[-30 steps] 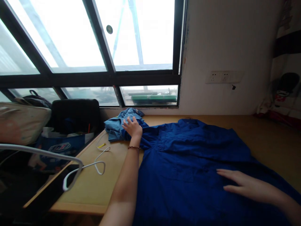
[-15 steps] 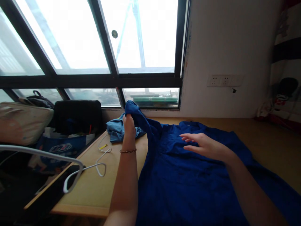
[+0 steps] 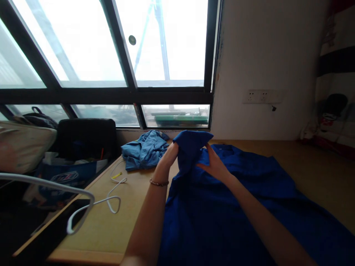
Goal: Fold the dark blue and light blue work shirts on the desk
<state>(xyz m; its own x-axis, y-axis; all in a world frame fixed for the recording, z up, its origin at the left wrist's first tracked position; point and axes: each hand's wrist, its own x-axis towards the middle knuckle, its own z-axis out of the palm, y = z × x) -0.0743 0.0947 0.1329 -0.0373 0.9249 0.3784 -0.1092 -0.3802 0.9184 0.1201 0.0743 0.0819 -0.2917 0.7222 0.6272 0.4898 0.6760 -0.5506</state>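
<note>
A dark blue long-sleeved shirt [image 3: 235, 207] lies spread over the table, its collar [image 3: 222, 147] toward the wall. One sleeve [image 3: 190, 142] is lifted off the surface at its end. My left hand [image 3: 169, 155] is closed on the left edge of that sleeve end, with its fingertips hidden by the cloth. On the other edge, my right hand [image 3: 216, 165] grips the same sleeve end, thumb and fingers on either side of the fabric. A crumpled lighter blue garment [image 3: 145, 149] rests beyond my left hand, apart from it.
The wooden table [image 3: 94, 229] carries a white cable [image 3: 112, 197] with a yellow tag. A white curved bar [image 3: 55, 184] crosses the left foreground. Behind stand a black chair [image 3: 85, 138] and bags. The window [image 3: 169, 48] and wall sockets [image 3: 262, 96] are at the back.
My left hand has moved right with the sleeve end, uncovering more of the lighter garment. My right hand has come left from above the shirt and taken hold of the sleeve. The view has shifted slightly.
</note>
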